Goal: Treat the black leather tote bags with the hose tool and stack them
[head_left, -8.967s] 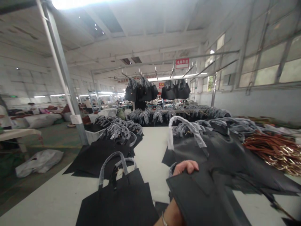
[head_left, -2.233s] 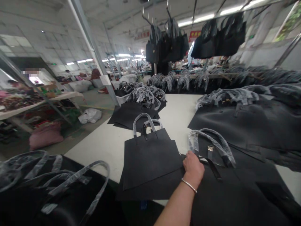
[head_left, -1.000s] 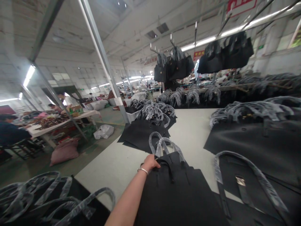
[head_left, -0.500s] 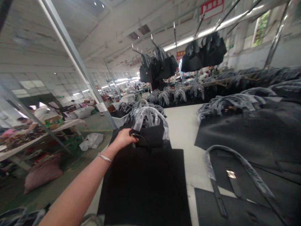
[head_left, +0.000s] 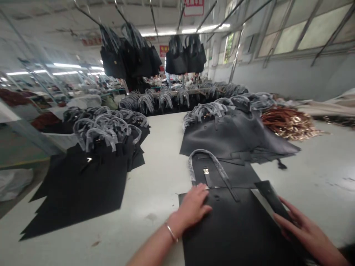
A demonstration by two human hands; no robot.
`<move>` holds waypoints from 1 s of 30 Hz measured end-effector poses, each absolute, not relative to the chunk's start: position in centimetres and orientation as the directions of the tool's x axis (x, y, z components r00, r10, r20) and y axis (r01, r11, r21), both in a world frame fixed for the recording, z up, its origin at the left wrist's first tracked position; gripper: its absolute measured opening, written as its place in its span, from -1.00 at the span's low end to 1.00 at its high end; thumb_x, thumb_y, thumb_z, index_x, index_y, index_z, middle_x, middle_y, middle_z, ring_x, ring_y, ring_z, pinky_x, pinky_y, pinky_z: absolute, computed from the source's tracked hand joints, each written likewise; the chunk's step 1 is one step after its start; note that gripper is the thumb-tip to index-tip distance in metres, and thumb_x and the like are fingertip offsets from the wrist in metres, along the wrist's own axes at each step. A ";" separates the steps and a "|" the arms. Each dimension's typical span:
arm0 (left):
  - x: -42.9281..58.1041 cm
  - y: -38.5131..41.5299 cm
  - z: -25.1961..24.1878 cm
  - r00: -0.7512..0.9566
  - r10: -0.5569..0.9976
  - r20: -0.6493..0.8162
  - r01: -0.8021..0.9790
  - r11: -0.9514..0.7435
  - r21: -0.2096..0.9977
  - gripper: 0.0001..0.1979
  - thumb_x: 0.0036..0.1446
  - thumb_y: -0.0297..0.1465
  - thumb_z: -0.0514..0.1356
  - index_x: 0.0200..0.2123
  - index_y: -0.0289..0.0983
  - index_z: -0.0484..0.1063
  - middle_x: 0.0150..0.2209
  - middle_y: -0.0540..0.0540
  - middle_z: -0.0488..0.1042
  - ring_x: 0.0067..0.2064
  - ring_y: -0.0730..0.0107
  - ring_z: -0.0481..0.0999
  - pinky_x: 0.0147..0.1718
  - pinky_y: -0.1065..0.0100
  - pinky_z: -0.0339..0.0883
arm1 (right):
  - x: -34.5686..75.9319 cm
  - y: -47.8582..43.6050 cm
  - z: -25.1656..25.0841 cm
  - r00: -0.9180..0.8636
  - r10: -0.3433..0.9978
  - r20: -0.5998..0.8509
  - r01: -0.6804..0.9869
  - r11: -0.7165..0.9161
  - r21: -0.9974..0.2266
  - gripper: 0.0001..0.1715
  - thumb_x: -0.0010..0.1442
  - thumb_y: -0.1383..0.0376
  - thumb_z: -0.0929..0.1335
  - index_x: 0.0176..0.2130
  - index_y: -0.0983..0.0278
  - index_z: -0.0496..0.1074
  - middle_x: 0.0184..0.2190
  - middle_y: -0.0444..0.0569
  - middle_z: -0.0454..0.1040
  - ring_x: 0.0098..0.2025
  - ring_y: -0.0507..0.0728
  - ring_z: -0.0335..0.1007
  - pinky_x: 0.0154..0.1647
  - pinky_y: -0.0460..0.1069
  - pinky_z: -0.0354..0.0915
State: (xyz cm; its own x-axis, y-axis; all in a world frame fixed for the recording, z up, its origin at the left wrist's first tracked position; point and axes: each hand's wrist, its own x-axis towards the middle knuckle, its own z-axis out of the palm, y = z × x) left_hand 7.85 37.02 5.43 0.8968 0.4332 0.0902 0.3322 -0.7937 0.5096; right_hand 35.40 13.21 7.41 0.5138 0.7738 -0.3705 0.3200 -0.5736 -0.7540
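Observation:
My left hand [head_left: 193, 207] lies flat and open on the upper left corner of a black bag panel [head_left: 230, 225] on the table. Beneath and beyond that panel is another black piece with a plastic-wrapped handle [head_left: 209, 153] and a gold buckle [head_left: 205, 171] on a short strap. At the right, my right hand [head_left: 302, 229] grips a narrow black strip [head_left: 270, 194] between thumb and fingers. The strip's lower end is hidden by the hand, so whether it joins the panel is unclear.
Black panels with wrapped handles [head_left: 88, 181] lie stacked at left; another pile [head_left: 216, 133] lies ahead. Brown straps with gold buckles [head_left: 288, 123] are heaped at right on the white table [head_left: 158, 147]. Black bags [head_left: 133, 55] hang from overhead rods.
The view has swung right. My left hand has let go of the black panel at the left stack and now rests on the panel in front. My right hand has come into view, holding the strip.

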 end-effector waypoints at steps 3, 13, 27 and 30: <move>10.2 30.6 3.2 0.931 0.354 0.085 0.264 -0.817 0.513 -0.30 0.20 0.00 0.13 0.30 -0.19 0.11 0.39 -0.15 -0.07 0.39 0.10 -0.14 0.34 0.02 -0.23 | 34.8 13.3 7.0 0.550 0.768 -0.329 0.171 -0.490 -0.855 0.17 0.05 -0.21 0.37 0.36 0.27 -0.11 -0.56 -0.17 0.39 -0.56 0.20 0.40 -0.57 0.04 0.37; 10.3 27.0 3.7 0.926 0.366 0.094 0.280 -0.832 0.479 -0.32 0.26 0.06 -0.04 0.31 -0.19 0.10 0.38 -0.13 -0.06 0.39 0.10 -0.14 0.34 0.07 -0.15 | 37.1 17.2 11.1 0.168 0.751 -0.639 -0.002 -0.648 -0.762 -0.21 0.14 -0.08 0.39 0.16 0.32 0.20 -0.52 -0.07 0.53 -0.71 0.05 0.40 -0.79 -0.15 0.30; 10.4 27.2 3.4 0.928 0.335 0.164 0.239 -0.872 0.428 -0.32 0.25 0.03 0.02 0.30 -0.22 0.10 0.36 -0.21 0.00 0.38 0.05 -0.08 0.30 0.03 -0.07 | 37.3 20.1 13.4 0.100 0.717 -0.690 0.132 -0.697 -0.705 -0.23 0.21 -0.01 0.37 0.23 0.31 0.14 -0.53 -0.11 0.48 -0.65 0.06 0.42 -0.67 -0.11 0.38; 10.4 26.4 2.8 0.914 0.337 0.225 0.235 -0.893 0.383 -0.39 0.22 -0.02 0.12 0.21 -0.24 0.22 0.29 -0.21 0.16 0.31 0.05 0.11 0.27 0.03 0.02 | 36.0 20.7 13.8 0.177 0.776 -0.605 0.177 -0.630 -0.756 -0.25 0.24 0.03 0.36 0.29 0.21 0.11 -0.54 -0.17 0.44 -0.63 0.03 0.41 -0.66 -0.14 0.35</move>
